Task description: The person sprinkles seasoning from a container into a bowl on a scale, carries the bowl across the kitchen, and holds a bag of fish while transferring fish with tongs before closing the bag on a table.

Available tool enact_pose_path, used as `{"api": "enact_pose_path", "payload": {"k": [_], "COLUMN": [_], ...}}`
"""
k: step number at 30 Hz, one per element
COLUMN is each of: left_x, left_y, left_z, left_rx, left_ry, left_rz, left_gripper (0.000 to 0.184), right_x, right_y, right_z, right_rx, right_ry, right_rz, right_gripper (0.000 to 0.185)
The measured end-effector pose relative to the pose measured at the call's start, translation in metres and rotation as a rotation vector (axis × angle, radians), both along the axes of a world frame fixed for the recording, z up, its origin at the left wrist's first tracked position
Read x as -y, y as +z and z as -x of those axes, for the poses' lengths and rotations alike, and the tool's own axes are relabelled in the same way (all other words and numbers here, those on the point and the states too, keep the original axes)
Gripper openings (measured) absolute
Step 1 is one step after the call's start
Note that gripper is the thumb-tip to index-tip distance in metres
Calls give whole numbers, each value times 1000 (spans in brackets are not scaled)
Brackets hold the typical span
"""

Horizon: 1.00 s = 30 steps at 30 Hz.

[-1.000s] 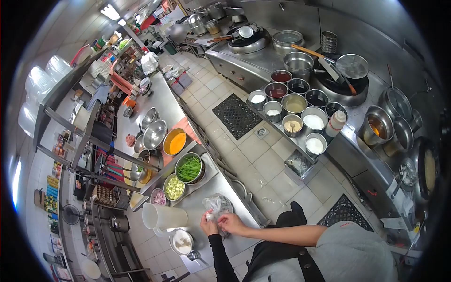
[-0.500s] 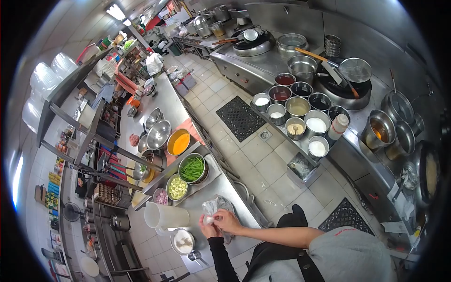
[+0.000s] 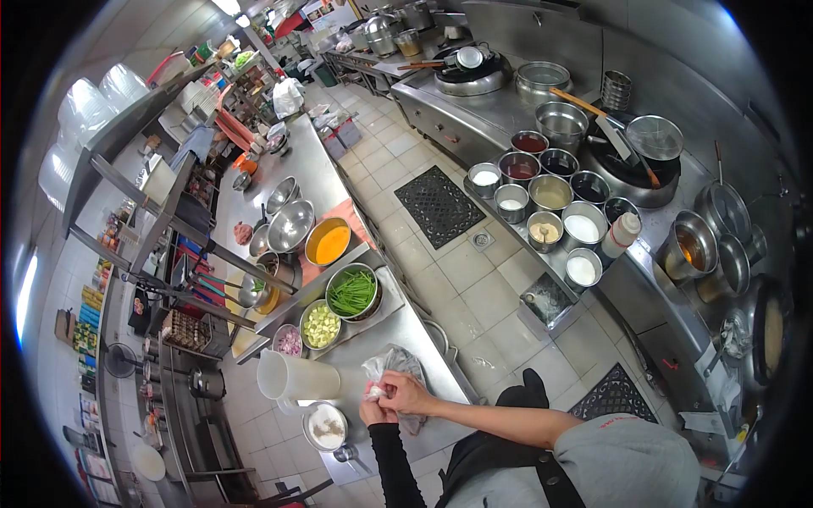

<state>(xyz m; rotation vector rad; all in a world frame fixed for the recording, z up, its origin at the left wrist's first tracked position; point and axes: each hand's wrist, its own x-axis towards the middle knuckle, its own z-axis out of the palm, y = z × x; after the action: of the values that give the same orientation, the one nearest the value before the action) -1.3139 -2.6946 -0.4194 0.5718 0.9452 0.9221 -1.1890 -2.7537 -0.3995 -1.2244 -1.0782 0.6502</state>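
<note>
A clear plastic bag with dark contents lies on the steel counter in front of me. My left hand, in a black sleeve, has its fingers closed on the bag's gathered neck. Beside it my right hand, bare-armed, pinches the same neck from the other side. To their left stand a translucent plastic pitcher and a metal bowl of white powder with a brownish patch. A small metal spoon lies near that bowl.
Bowls of green stalks, pale green pieces, chopped purple onion and orange liquid line the counter beyond. Across the tiled aisle, seasoning pots and a wok stand on the stove. A shelf frame rises at left.
The whole view has shifted slightly. My hands have drawn closer together on the bag's neck, and the right hand now covers more of it.
</note>
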Motion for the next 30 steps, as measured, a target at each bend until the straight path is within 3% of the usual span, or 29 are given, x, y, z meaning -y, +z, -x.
{"api": "enact_pose_path", "payload": {"k": [4,7,8,11,14,17,20,23,26,29,30], "left_x": [-11,-5,-9,-5,7,-13,-17,-3,3,-1,0], "left_y": [-17,-14,-25,-3,22,-8,-9,2,6,-27,-21], "left_z": [12,-3,-1,-9,-14,10,18,-4,-14,-9,-10], "left_rx": [-1,-309,-416,-604,-732,-418,44,-295,-609,-812,-771], "left_ry": [-2,28,-6,-97,-99,-307,-387,-270,-206,-33,-69], "left_rz": [-12,-165,-263,-601,-657,-612,-317,-434,-643,-852,-747], "left_gripper": [50,46,42,31,28,34,26,17,32,40,35], "right_x": [-6,-11,-18,-14,-19,-9,-9,-13,-16,-11,-10], "right_y": [9,-2,-18,-1,-9,-5,-20,-21,-17,6,6], "right_z": [4,0,1,-10,-13,-19,-21,-27,-33,-41,-41], "right_rx": [70,0,39,-302,-357,-342,-415,-426,-323,-162,-158], "right_ry": [-91,-182,-240,-97,-214,-41,106,130,202,241,221], "right_rz": [139,300,247,411,270,291,322,398,365,413,407], "right_gripper": [28,31,29,25,17,18,20,20,21,22,21]}}
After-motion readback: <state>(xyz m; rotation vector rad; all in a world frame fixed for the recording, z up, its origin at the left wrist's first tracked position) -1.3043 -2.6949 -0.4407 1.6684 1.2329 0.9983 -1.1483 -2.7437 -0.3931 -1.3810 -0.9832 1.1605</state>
